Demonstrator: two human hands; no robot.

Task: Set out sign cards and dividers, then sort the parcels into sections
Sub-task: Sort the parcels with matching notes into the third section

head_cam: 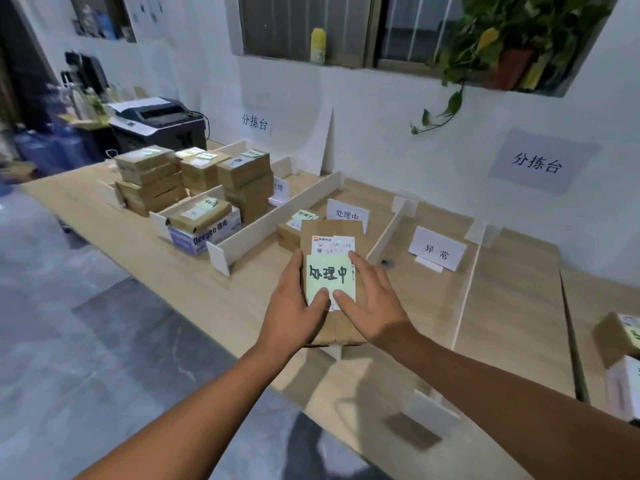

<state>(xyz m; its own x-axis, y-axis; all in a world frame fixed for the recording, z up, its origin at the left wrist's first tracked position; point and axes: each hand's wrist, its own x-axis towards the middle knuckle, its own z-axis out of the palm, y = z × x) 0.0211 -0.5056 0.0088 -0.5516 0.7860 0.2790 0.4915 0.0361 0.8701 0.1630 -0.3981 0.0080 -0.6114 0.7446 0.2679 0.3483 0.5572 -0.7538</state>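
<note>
- Head view, orientation: the parcel has its long axis running from 6 to 12 o'clock. Its far end points at the sign card marked "处理中".
- Head view, location: the parcel is over the table, in the section between the long divider at 9 o'clock and the second divider at 3 o'clock. We cannot tell whether it rests on the surface.
- Head view, grip: the left hand clamps the left edge, fingers curled over the side and thumb on top. The right hand clamps the right edge, index finger along the top, the other fingers spread over the side. Both thumbs press the near end of the sticky note, tips nearly touching.
- Head view, writing: the green sticky note reads "处理中". The shipping label just beyond it at 12 o'clock shows partial digits, which we cannot read in full.
- Another card at 2 o'clock reads "异常".
- Two wall signs read "分拣台".
- A white carton at 10 o'clock reads "Deeyeo 德佑".
- A second parcel lies just beyond the held one.
</note>
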